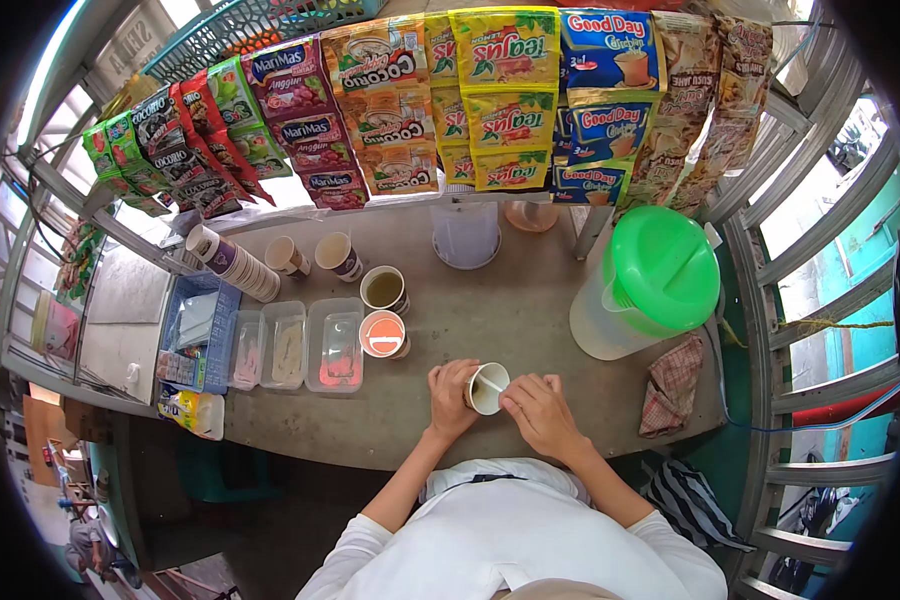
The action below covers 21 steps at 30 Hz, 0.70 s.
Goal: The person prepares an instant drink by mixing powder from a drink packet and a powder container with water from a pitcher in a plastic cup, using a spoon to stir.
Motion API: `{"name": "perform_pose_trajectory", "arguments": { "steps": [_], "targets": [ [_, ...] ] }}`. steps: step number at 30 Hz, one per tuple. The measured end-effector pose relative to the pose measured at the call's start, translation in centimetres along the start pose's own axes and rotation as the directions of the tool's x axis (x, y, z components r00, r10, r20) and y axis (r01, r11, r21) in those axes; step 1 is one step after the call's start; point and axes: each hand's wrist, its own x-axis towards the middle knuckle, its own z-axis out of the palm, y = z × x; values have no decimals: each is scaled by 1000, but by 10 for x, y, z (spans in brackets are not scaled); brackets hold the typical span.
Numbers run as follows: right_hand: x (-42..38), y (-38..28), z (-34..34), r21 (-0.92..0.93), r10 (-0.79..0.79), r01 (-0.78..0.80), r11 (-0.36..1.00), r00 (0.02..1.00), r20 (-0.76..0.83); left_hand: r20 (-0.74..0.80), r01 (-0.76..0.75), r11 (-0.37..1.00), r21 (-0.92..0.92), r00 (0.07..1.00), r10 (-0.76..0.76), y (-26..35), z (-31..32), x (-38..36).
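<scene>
My left hand [452, 398] is wrapped around a white paper cup [488, 388] that lies tilted on its side, mouth towards my right hand. My right hand [540, 412] touches the cup's rim with its fingertips; whether it holds anything small is hidden. Both hands rest near the front edge of a grey counter [490, 310].
A big jug with a green lid [660, 270] stands at the right, a checked cloth [675, 385] beside it. An orange-lidded cup [382, 333], a cup of liquid [383, 289], stacked paper cups [232, 262] and clear plastic boxes [335, 345] sit at the left. Drink sachets [500, 80] hang above.
</scene>
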Motion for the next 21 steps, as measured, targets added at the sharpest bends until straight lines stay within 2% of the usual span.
{"name": "perform_pose_trajectory", "arguments": {
  "steps": [5,8,11,14,17,21],
  "targets": [
    [0,1,-1,-14,-1,1,1000,1000,-21,7,-21,999,43,1000,20,0,-3,3],
    [-2,5,1,3,16,-16,1000,999,35,12,-28,998,50,1000,27,-3,-1,1],
    [-3,3,1,7,28,-28,1000,999,-26,18,-33,998,54,999,32,-3,0,-1],
    [-3,3,0,-10,39,-39,999,998,42,19,-32,998,52,999,31,-2,1,-2],
    [-4,3,2,23,48,-48,999,999,-15,13,-31,998,58,999,30,-3,1,-3],
    [-2,1,-1,-30,25,-24,999,999,32,26,-23,998,58,999,21,-2,0,-3]
  ]
}}
